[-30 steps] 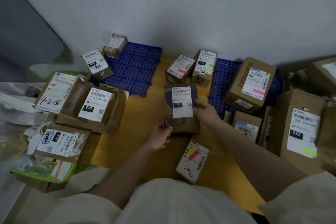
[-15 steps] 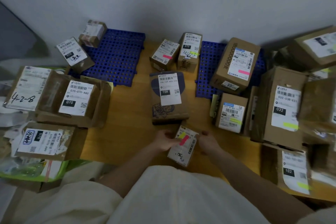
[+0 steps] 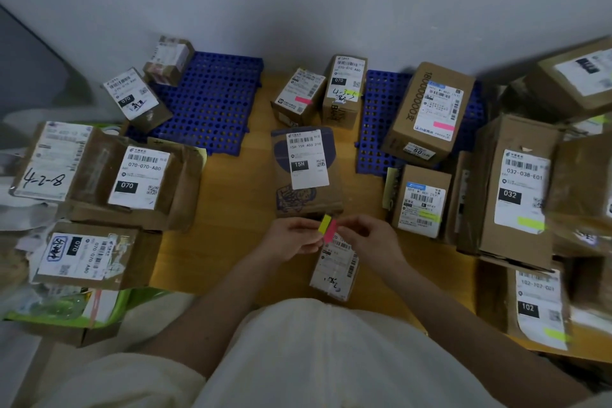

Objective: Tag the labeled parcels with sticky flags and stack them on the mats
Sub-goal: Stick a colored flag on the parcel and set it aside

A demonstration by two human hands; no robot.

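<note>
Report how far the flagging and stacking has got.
Done: the large brown box on the right blue perforated mat carries a pink flag. In hand: left hand and right hand hold a yellow-and-pink flag pad. Left: the dark-printed 15H parcel has no flag; the left blue mat is mostly bare.

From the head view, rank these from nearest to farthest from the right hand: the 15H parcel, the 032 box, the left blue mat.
From the right hand:
1. 15H parcel, just ahead, slightly left.
2. 032 box, off to the right.
3. Left blue mat, far ahead-left by the wall.
</note>
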